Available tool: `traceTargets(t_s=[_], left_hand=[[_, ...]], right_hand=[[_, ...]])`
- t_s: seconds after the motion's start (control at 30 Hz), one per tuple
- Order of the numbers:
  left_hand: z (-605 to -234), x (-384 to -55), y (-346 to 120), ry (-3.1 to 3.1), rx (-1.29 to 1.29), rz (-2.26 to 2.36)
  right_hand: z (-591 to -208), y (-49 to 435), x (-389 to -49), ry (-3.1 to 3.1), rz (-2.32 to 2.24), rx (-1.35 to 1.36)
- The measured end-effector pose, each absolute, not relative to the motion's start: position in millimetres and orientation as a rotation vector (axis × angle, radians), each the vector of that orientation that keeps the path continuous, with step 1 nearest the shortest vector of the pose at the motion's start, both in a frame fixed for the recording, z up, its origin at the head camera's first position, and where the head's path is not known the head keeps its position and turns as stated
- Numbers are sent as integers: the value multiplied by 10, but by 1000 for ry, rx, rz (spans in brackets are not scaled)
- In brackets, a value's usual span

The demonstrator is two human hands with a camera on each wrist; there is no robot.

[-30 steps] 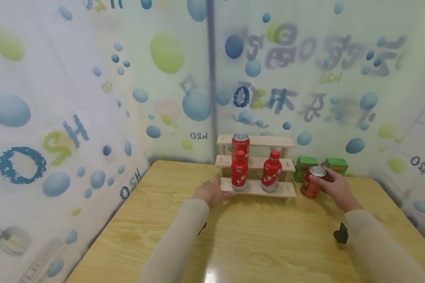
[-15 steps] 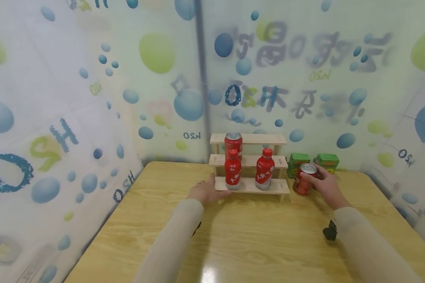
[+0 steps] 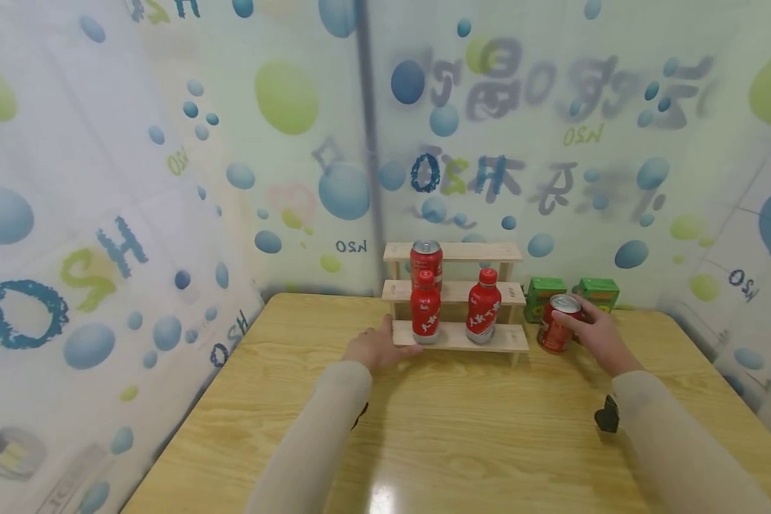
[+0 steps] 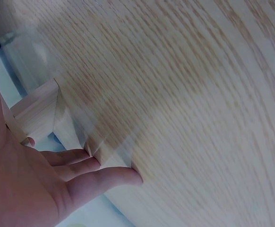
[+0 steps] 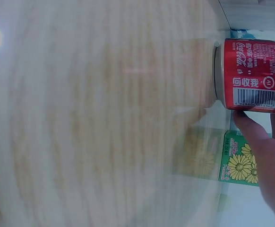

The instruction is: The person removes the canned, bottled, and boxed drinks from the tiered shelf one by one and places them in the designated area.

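My right hand (image 3: 600, 341) grips a red Coca-Cola can (image 3: 555, 337), thumb on the near side, just right of a small three-tier wooden shelf (image 3: 482, 251). In the right wrist view the can (image 5: 255, 71) stands upright with its base at the tabletop. My left hand (image 3: 375, 350) rests at the shelf's left end, thumb along the bottom tier's front edge. The left wrist view shows its fingers (image 4: 104, 179) extended. Two red plastic bottles, one left (image 3: 426, 314) and one right (image 3: 485, 310), stand on the bottom tier. Another red can (image 3: 427, 258) is on the middle tier, partly hidden.
Two green boxes, one nearer (image 3: 542, 293) and one farther right (image 3: 599, 291), stand at the table's back edge behind the gripped can. A patterned curtain (image 3: 295, 171) hangs behind and beside the wooden table (image 3: 462, 435).
The head view has turned slightly right, so everything sits a little farther left. My right hand stays on the can and my left hand stays at the shelf's end.
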State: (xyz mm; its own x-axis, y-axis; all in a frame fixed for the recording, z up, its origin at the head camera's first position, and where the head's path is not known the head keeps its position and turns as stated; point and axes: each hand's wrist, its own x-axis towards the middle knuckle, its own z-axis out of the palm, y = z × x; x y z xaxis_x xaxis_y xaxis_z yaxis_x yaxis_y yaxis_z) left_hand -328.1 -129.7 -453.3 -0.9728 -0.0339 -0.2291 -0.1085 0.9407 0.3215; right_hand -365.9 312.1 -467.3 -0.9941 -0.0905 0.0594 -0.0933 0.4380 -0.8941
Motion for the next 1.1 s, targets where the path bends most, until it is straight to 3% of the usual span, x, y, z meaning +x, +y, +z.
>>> traceTargets(t_s=[0.4, 0.6, 0.83, 1.1], left_hand=[[-4516, -3278, -1307, 2869, -122, 507], [-4526, -3282, -1283, 2869, -115, 497], [-4547, -3270, -1268, 2862, -120, 517], [-4518, -3253, -1283, 2872, -112, 506]], right_hand=[[-4640, 3121, -3629, -2691, 1636, 154], [-4534, 3194, -3644, -2783, 1473, 274], [-3885, 3142, -3761, -2892, 1361, 425], [-2928, 2454, -4038, -2810, 1377, 538]])
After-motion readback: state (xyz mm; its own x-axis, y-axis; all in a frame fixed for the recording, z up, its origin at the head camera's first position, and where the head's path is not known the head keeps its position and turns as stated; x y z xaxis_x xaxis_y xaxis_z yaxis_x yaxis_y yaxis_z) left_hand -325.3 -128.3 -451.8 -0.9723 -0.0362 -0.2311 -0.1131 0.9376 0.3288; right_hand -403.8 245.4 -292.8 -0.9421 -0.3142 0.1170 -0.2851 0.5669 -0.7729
